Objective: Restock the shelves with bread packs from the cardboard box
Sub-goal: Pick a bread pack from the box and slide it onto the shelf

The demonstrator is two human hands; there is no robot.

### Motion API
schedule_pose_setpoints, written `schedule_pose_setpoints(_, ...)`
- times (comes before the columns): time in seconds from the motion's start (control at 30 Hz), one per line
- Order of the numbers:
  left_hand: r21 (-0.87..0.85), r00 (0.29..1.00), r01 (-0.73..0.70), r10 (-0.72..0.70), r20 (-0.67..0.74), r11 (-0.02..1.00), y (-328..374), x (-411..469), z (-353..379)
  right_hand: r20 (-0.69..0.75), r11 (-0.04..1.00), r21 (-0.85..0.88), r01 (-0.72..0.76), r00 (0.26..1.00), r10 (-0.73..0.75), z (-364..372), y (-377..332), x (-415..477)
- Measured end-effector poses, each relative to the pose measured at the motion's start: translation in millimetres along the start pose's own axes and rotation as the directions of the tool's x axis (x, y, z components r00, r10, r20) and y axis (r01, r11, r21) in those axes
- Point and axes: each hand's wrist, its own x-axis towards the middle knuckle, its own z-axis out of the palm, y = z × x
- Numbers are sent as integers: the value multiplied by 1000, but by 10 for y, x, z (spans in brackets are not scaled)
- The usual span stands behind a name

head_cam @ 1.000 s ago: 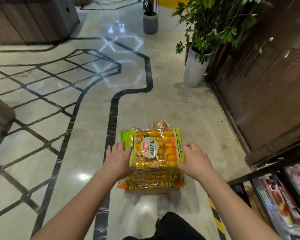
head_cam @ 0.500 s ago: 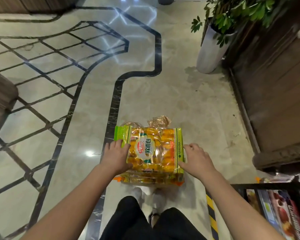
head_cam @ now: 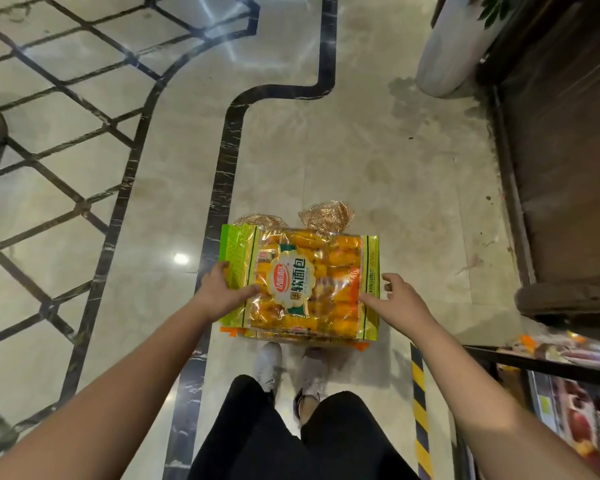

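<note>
1. Head view looks steeply down. The top bread pack (head_cam: 302,282) lies flat on a stack (head_cam: 293,333) of more packs on the floor (head_cam: 326,161), just beyond the person's shoes (head_cam: 267,362).
2. The left hand (head_cam: 219,292) grips the pack's left edge, with the thumb laid across the top film and the fingers curled over the far-left side.
3. The right hand (head_cam: 400,301) has changed. Half a second ago it lay against the right edge. Now its fingers are spread and lifted off, and only the thumb tip is at the film. It holds nothing.
4. The view has also tipped further down, so the shoes and legs now show in full and the pack looks larger. The stack itself has stayed where it was.
5. As I read it, the person is re-gripping and has not lifted yet. The right hand must close on the right edge before the pack can travel.
6. The shelf (head_cam: 551,362) sits near right, well apart from the stack. I cannot make out a cardboard box; it may be hidden under the packs.
</note>
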Motion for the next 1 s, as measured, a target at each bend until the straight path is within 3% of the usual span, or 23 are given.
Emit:
schedule_pose_setpoints(0.1,-146,998,53,-47,45,988,-426,488,115,60,990,105,-92,995,86,103,88,186)
schedule_pose_setpoints(0.3,-339,979,100,-31,203,936,-117,252,166,199,920,331,-208,969,148,277,252,399)
schedule_pose_setpoints(0.43,-392,977,90,-5,213,915,-128,329,255,209,907,391,-154,975,75,377,380,473)
schedule_pose_setpoints(0.57,-486,968,110,17,251,867,-79,333,272,228,813,538,-221,967,112,409,433,483)
schedule_pose_setpoints(0.73,-543,958,123,45,285,831,-4,277,219,241,759,629,-169,970,16,385,399,438)
schedule_pose_setpoints(1.0,-583,953,1,175,245,812,153,28,-28,176,666,738,-106,984,-38,163,298,218)
